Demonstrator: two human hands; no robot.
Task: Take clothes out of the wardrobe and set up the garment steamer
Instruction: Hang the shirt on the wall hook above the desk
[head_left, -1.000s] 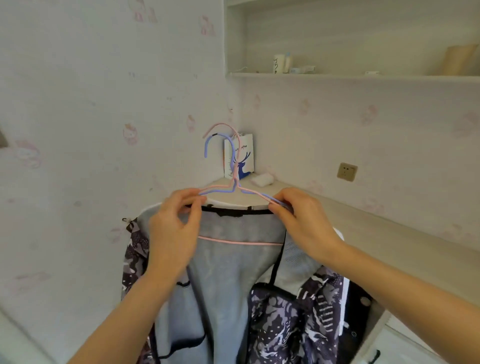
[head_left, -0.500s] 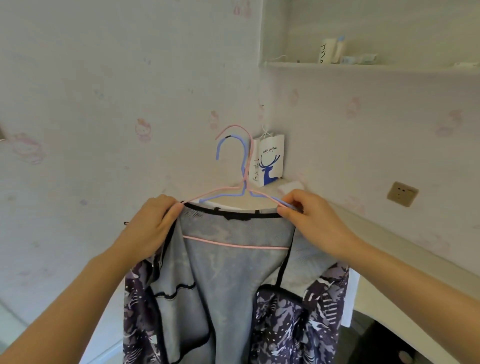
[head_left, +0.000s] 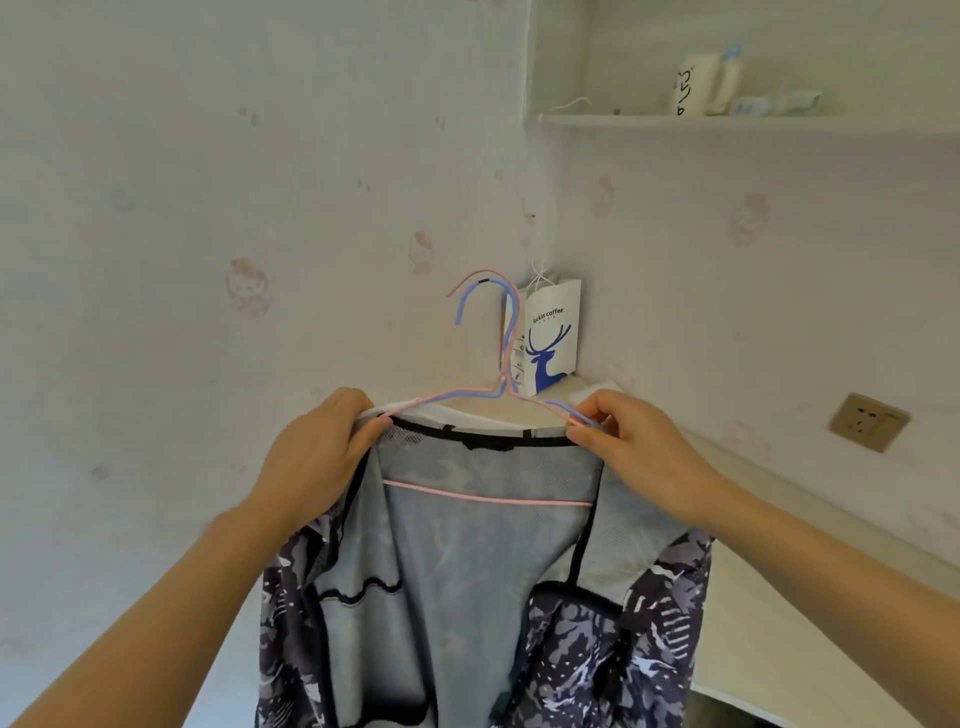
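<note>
Both hands (head_left: 317, 457) (head_left: 631, 449) still hold jacket (head_left: 467, 571) shoulders (hangers (head_left: 493, 358) between).

2 hangers (head_left: 498, 364), 1 jacket (head_left: 467, 597), 2 hands (head_left: 317, 457), 1 paper bag (head_left: 550, 338).

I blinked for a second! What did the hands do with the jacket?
The left hand slid outward from the middle of the collar to the shoulder of the patterned purple jacket. The right hand kept pinching the pink and blue wire hangers, which stayed together.
</note>
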